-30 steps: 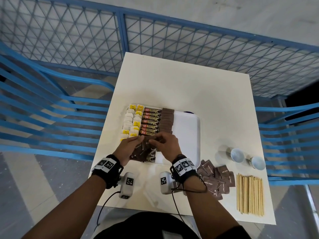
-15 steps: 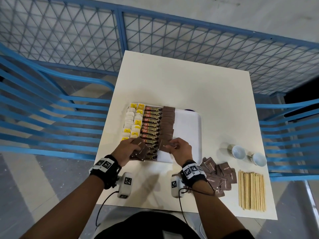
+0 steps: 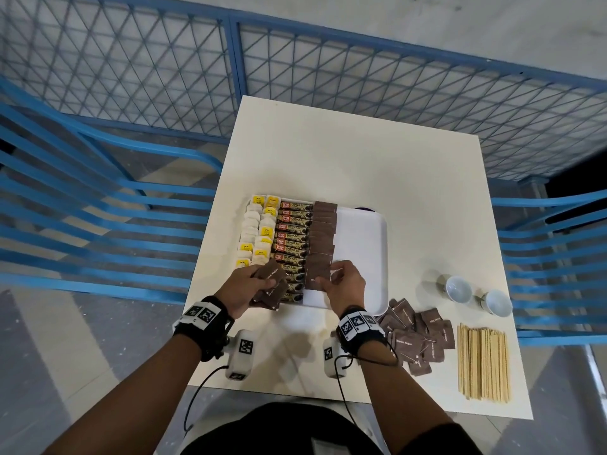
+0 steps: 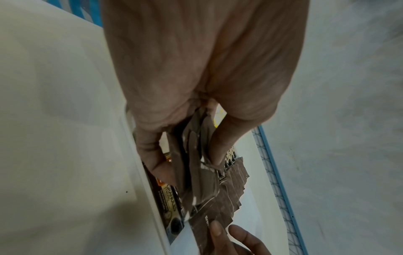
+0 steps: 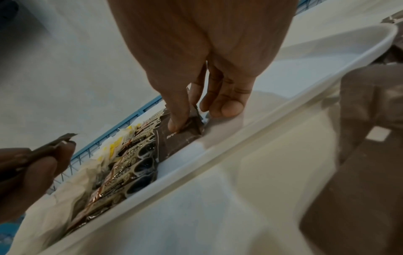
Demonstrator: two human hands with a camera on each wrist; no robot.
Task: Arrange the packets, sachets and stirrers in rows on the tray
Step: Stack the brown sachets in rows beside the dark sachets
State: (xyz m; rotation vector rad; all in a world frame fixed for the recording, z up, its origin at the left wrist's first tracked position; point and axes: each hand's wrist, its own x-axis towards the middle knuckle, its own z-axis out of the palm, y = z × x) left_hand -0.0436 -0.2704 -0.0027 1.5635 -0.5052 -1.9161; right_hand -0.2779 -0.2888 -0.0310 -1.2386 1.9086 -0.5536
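— Brown sachet (image 3: 317, 280): location?
— Pinched between thumb and fingertips of the right hand (image 3: 345, 285), laid at the near end of the brown row on the tray (image 3: 364, 244).
— Spare sachets (image 3: 271, 287)?
— Gripped as a bunch in the left hand (image 3: 244, 287), just left of that pinch.

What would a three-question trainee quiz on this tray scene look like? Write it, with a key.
1. True or false: the left hand holds a bunch of brown paper sugar sachets.
2. The right hand sets a sachet on which row of the white plastic tray? A) yellow-tagged tea bags B) brown sachet row C) coffee granule sticks
3. Fill in: the bundle of pale wooden stirrers lies on the ____.

Key: 1 true; 2 B; 3 table.
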